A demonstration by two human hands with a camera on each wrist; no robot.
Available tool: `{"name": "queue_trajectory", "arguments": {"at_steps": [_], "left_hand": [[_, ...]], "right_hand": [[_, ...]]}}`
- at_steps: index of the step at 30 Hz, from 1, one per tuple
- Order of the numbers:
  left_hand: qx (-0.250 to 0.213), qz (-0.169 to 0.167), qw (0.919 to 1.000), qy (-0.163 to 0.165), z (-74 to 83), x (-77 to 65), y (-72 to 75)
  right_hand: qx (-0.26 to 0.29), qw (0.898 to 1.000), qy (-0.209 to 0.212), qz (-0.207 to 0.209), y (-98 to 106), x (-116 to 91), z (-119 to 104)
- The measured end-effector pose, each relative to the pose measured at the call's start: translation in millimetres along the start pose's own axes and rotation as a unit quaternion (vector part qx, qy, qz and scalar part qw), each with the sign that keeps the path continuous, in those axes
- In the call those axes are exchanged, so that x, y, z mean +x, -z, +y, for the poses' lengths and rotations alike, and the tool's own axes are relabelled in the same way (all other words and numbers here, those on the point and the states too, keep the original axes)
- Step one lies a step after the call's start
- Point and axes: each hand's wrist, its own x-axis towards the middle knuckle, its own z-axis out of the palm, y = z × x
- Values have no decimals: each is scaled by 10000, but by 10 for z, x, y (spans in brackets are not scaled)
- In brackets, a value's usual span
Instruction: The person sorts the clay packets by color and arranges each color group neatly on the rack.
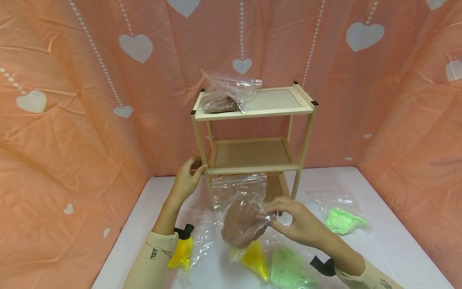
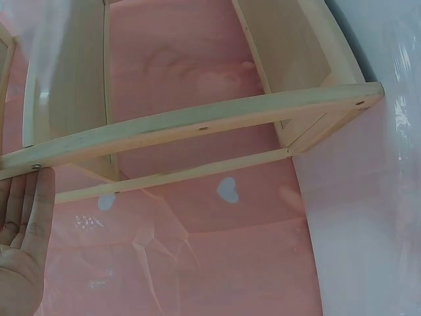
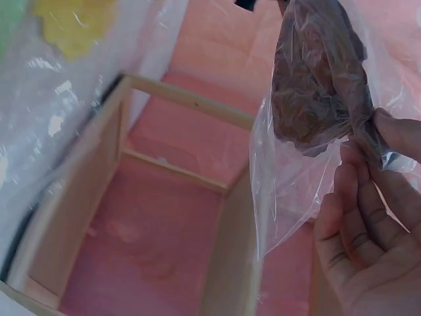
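A three-tier wooden shelf rack (image 1: 252, 170) stands at the back of the table. My left hand (image 1: 189, 178) is at its left front post near the middle tier, thumb in front and fingers reaching behind. In the left wrist view the fingers (image 2: 36, 210) meet the post's edge. My right hand (image 1: 296, 220) pinches the side of a clear zip bag holding a flattened brown lump (image 1: 240, 224), held up before the lowest tier. The right wrist view shows thumb and fingertips gathering the bag around the brown lump (image 3: 316, 85). Another bagged brown lump (image 1: 218, 103) lies on the top tier's left.
A bagged bright green lump (image 1: 343, 220) lies right of the rack. Nearer the front are a bagged yellow piece (image 1: 255, 261), a pale green one (image 1: 288, 267), and another yellow one (image 1: 182, 253) by the left forearm. Pink heart-patterned cloth (image 1: 72, 140) surrounds the white table (image 1: 140, 224).
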Motion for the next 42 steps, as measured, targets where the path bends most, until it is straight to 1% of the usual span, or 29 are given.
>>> {"name": "queue_trajectory", "arguments": {"at_steps": [3, 7, 12, 18, 21, 25, 28, 32, 34, 37, 39, 42], "left_hand": [[-18, 12, 10000, 0, 4, -3, 4], [-2, 12, 10000, 48, 16, -3, 8], [33, -20, 9999, 122, 12, -7, 12], [95, 8, 9999, 72, 3, -2, 11], [73, 18, 9999, 99, 4, -4, 9], [33, 17, 9999, 108, 0, -5, 7], [38, 31, 10000, 52, -1, -2, 2], [64, 72, 10000, 2, 10, -3, 0], [29, 76, 10000, -11, 11, -6, 0], [-57, 87, 9999, -2, 11, -7, -2], [-123, 79, 9999, 16, 12, -8, -4], [-89, 76, 9999, 52, 15, -11, -5]], "right_hand": [[-35, 9997, 195, 110, 95, 36, -21], [-128, 9992, 328, 200, 224, 61, -48], [-256, 9988, 307, 299, 401, 87, -107], [-313, 9985, 245, 371, 567, 138, -162], [-302, 9983, 218, 441, 639, 158, -183], [-159, 9954, 649, 687, 740, 208, -188], [-55, 9904, 1020, 929, 813, 258, -185], [377, 9828, 1259, 1297, 896, 321, -185], [751, 9757, 1386, 1525, 930, 362, -190], [1251, 9622, 1528, 1875, 976, 438, -227], [1428, 9541, 1571, 2114, 1004, 485, -271], [1588, 9420, 1625, 2472, 1046, 556, -345]]}}
